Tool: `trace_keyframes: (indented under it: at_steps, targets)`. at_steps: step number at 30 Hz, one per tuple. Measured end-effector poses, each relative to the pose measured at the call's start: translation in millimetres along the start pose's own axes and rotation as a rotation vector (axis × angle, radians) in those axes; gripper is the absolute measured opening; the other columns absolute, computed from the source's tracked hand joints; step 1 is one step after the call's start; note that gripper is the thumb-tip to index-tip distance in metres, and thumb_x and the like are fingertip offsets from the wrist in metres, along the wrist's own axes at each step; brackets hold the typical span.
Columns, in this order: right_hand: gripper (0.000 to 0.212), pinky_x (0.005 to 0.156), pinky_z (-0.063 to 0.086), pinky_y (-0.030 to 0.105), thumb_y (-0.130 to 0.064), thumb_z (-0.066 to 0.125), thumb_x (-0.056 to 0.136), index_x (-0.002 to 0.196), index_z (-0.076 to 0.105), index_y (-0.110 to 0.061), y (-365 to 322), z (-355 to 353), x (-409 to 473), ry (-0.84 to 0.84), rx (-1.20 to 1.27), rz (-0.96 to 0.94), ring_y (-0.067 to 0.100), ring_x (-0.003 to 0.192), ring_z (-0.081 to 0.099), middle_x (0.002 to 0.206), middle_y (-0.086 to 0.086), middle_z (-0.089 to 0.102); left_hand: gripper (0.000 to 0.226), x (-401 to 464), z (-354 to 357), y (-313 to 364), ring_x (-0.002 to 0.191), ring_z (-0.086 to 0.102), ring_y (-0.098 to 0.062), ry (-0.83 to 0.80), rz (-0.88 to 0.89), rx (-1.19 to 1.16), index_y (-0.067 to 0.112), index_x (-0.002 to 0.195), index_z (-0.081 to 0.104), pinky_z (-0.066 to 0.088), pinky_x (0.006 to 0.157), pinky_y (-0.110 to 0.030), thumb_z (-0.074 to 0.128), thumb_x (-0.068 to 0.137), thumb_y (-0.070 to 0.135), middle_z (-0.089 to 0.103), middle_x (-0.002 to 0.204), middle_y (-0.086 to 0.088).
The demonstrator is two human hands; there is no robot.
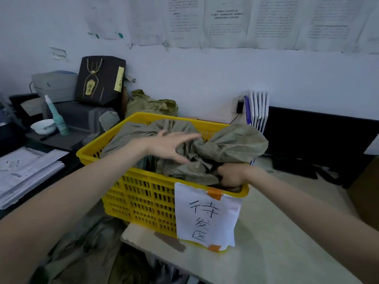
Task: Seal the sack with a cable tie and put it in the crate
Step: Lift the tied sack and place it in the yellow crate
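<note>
A yellow plastic crate stands on the table, with a white handwritten paper label taped to its front. Olive-green woven sacks fill it. One sack bulges over the crate's right rim. My right hand is closed around that sack's gathered neck at the crate's near right corner. A dark band shows at the neck just left of my fist; whether it is a cable tie I cannot tell. My left hand hovers over the sacks in the crate's middle, fingers spread, holding nothing.
Another green sack sits behind the crate against the wall. More sack fabric lies low at the left. A paper stack, a white bowl, a teal bottle and a dark gift bag stand left. A black monitor is at right.
</note>
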State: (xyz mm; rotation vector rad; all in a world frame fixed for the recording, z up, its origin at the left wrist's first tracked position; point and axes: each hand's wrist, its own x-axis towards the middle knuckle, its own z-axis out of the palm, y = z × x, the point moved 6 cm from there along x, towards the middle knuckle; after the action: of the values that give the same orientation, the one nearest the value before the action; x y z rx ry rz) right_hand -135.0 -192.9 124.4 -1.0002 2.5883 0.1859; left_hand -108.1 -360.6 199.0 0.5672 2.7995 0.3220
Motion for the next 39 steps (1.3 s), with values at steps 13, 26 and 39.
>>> trace_keyframes:
  at_steps: [13, 26, 39]
  targets:
    - [0.068, 0.104, 0.019, 0.066, -0.043, 0.055, 0.085, 0.143, 0.020, -0.048, 60.2, -82.6, -25.4, 0.664, 0.307, 0.187, 0.036, 0.143, 0.005, 0.158, 0.004, 0.008, 0.037, 45.2, 56.7, 34.6, 0.130, 0.036, -0.033, 0.053, 0.189, 1.018, 0.028, 0.131, 0.051, 0.028, 0.101, -0.047, 0.046, 0.096, 0.016, 0.046, 0.141, -0.005]
    - [0.028, 0.114, 0.010, 0.047, -0.023, 0.042, 0.088, 0.061, 0.047, -0.016, 28.6, -9.9, -3.3, 0.192, -0.087, 0.131, 0.022, 0.077, 0.050, 0.066, 0.000, 0.052, 0.088, 25.6, 49.4, 24.3, 0.136, 0.027, -0.018, 0.200, 0.322, 0.619, 0.033, 0.149, 0.015, 0.029, 0.095, -0.036, 0.067, 0.081, 0.014, 0.021, 0.157, 0.007]
    - [0.042, 0.114, 0.004, 0.049, -0.037, 0.030, 0.097, 0.092, 0.071, -0.029, 46.9, -5.4, -13.7, 0.238, 0.129, 0.166, 0.021, 0.123, 0.041, 0.109, -0.002, 0.064, 0.057, 43.9, 67.5, 26.1, 0.116, 0.038, -0.018, -0.116, 0.173, 0.458, 0.038, 0.125, 0.059, 0.019, 0.089, -0.031, 0.042, 0.088, -0.002, 0.050, 0.133, 0.008]
